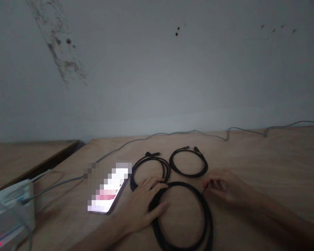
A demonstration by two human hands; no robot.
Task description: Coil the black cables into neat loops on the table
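Note:
A large coil of black cable [209,223] lies on the wooden table at the front. My left hand [143,202] rests over its left side, fingers stretched out and thumb spread inside the loop. At the coil's upper right edge, my right hand [222,186] is closed in a pinch on a thin dark strand [205,190]; whether this is a tie or a cable end is unclear. Behind my left fingers lies a second black cable coil [167,167], its plug ends at the top. A third, smaller cable coil [206,165] sits farther back, just beyond my right hand.
A phone with a lit screen [115,188], partly pixelated, lies left of my left hand. At the far left stands a white box [10,216] with wires and a red light. A thin grey cable [136,140] runs along the table's back by the wall [157,76].

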